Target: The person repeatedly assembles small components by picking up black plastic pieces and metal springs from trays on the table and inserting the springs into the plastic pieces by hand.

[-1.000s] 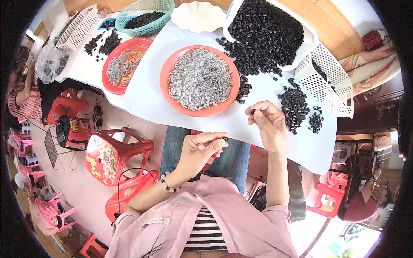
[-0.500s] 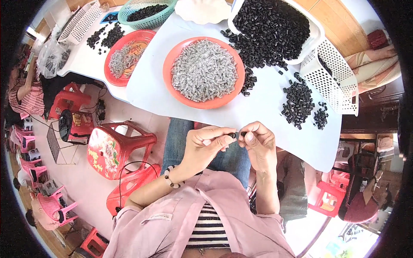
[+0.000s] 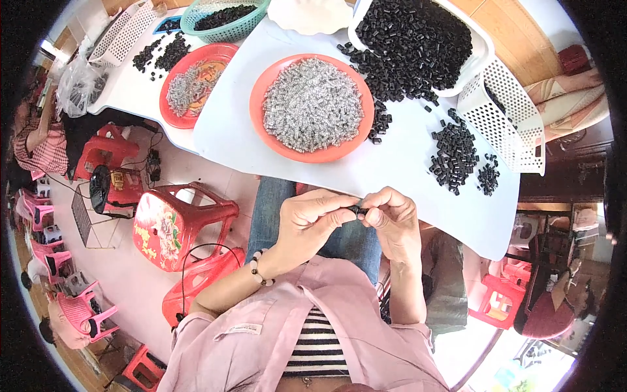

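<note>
Raised over the lap on bent forearms, by the near edge of the worktop (image 3: 225, 134): left grip (image 3: 307, 219) and right grip (image 3: 396, 225), turned inward, fingertips almost meeting, thumbs and forefingers pinched closed. Beyond, on the left half of the worktop, an orange-red basin (image 3: 257, 111) heaped with small clear pieces (image 3: 313, 104), in the way between left grip and scalloped white dish (image 3: 308, 16) at the far edge. Toward the far right corner, a white tray (image 3: 484, 55) with short black cylinders (image 3: 411, 46) spilling onto the worktop; at the right edge, a perforated white basket (image 3: 528, 144). Between the fingertips, just short of the near edge, small black parts (image 3: 357, 210), gripped from both sides; too small to tell whether joined.
</note>
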Action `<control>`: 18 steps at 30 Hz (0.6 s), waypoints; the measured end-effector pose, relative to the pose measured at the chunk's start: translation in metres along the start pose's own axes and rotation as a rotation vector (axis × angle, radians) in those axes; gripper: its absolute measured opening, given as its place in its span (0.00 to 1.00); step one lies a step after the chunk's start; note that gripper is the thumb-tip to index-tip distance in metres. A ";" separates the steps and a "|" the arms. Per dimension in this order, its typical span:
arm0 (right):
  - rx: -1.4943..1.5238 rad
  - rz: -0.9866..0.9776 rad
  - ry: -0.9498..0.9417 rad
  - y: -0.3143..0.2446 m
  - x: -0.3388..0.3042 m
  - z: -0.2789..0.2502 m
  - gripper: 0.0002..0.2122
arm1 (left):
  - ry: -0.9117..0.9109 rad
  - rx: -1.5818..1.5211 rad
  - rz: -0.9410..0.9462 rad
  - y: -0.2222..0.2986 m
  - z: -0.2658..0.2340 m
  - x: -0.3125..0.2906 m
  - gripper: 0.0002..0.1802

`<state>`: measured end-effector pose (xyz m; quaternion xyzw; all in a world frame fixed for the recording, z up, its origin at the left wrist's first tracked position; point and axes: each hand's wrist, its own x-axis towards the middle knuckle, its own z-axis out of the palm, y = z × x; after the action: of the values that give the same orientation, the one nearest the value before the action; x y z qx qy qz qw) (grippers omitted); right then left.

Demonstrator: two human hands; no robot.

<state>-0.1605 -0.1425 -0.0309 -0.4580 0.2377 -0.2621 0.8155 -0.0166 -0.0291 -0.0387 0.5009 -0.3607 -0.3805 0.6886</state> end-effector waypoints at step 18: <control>0.013 0.074 -0.079 0.002 -0.001 -0.001 0.07 | -0.054 0.339 0.292 0.000 -0.009 0.002 0.09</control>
<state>-0.1614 -0.1416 -0.0332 -0.4537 0.2205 -0.2148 0.8363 -0.0075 -0.0273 -0.0407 0.5417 -0.5064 -0.2240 0.6324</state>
